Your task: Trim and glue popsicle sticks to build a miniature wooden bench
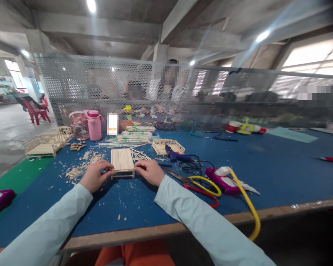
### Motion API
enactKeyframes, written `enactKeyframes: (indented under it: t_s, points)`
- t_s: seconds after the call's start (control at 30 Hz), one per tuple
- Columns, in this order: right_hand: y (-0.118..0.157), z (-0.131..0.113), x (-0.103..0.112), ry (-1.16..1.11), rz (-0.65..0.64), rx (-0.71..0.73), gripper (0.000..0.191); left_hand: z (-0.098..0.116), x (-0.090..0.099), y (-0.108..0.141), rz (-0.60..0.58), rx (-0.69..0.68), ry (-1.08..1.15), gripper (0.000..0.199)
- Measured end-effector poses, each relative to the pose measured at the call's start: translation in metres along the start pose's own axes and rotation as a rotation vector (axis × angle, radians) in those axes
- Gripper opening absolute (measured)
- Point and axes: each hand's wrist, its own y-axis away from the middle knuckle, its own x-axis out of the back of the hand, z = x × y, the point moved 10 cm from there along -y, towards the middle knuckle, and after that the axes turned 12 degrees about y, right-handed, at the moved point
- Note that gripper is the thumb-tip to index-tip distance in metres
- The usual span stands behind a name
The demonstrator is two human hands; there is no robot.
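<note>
A small table-like frame of pale wooden sticks (122, 159) stands upright on the blue work surface, its slatted top facing up. My left hand (97, 175) pinches its left front corner between thumb and fingers. At the right front corner, my right hand (150, 171) grips the same frame. Loose sticks (140, 154) lie just behind and right of it, and cut stick scraps (83, 166) are scattered to the left.
Scissors (192, 181), a blue glue gun (177, 153) with a black cable and a purple tape dispenser (224, 181) lie right. Behind are stick bundles (138, 133) and a pink bottle (94, 126). Finished-looking stick furniture (43, 146) stands left. People sit beyond a mesh divider (100, 85).
</note>
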Motion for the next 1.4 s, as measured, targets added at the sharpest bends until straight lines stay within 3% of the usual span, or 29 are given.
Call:
enactKeyframes:
  t_s: [0.43, 0.57, 0.67, 0.77, 0.87, 1.0, 1.13, 1.27, 1.33, 1.4]
  points:
    - [0.000, 0.005, -0.005, -0.049, -0.033, -0.074, 0.013, 0.002, -0.002, 0.001, 0.033, -0.066, -0.064, 0.018]
    - [0.000, -0.001, 0.006, 0.002, -0.005, -0.009, 0.014, 0.003, 0.000, 0.004, 0.033, -0.070, -0.141, 0.023]
    - [0.001, -0.004, 0.027, 0.102, 0.142, 0.046, 0.017, 0.022, 0.013, 0.008, 0.177, -0.117, -0.279, 0.030]
    - [0.007, -0.015, 0.040, 0.233, 0.278, 0.135, 0.019, 0.063, 0.012, 0.011, 0.291, -0.254, -0.405, 0.033]
    - [0.014, -0.036, 0.038, 0.360, 0.342, 0.280, 0.021, 0.087, -0.022, -0.003, 0.102, -0.247, -0.464, 0.029]
    - [0.025, -0.054, 0.039, 0.433, 0.439, 0.414, 0.020, 0.079, -0.058, -0.023, -0.167, -0.022, -0.362, 0.032]
    - [0.032, -0.061, 0.046, 0.448, 0.524, 0.479, 0.017, 0.066, -0.061, -0.034, -0.265, 0.129, -0.038, 0.033]
    - [0.035, -0.066, 0.052, 0.381, 0.525, 0.497, 0.017, 0.057, -0.062, -0.037, -0.387, 0.252, 0.233, 0.034]
    - [0.028, -0.058, 0.057, 0.304, 0.473, 0.402, 0.019, 0.054, -0.059, -0.040, -0.366, 0.282, 0.302, 0.033]
    - [0.018, -0.034, 0.061, 0.267, 0.372, 0.184, 0.027, 0.047, -0.052, -0.045, -0.249, 0.320, 0.381, 0.033]
